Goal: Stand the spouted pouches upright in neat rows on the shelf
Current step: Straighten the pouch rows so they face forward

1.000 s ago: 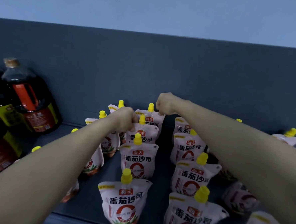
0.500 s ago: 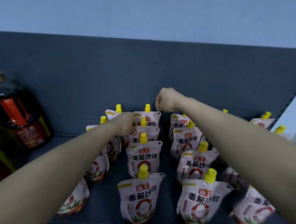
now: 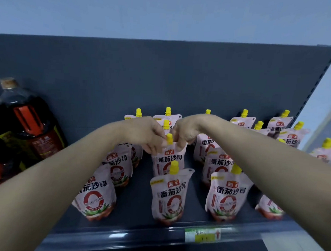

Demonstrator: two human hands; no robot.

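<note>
Left hand (image 3: 150,138), right hand (image 3: 183,135) pinch glossy pouch (image 3: 168,160) top (yellow cylindrical cap (image 3: 169,138)).

The left hand (image 3: 150,138) and the right hand (image 3: 185,132) have both come forward from the back of the shelf. They now meet at one pouch (image 3: 168,160) in the middle row. Each hand pinches a top corner of it, right beside its yellow cap (image 3: 169,138).

LIGHT dim, even, cool blue cast | SHADOW soft; deepest round bottles (image 3: 34,133) at shelf (image 3: 133,198) left end | GLARE faint sheen on shelf front edge | FOCUS front pouches (image 3: 168,195) legible, back rows soft | DISTORTION wide-angle bowing at edges
</note>
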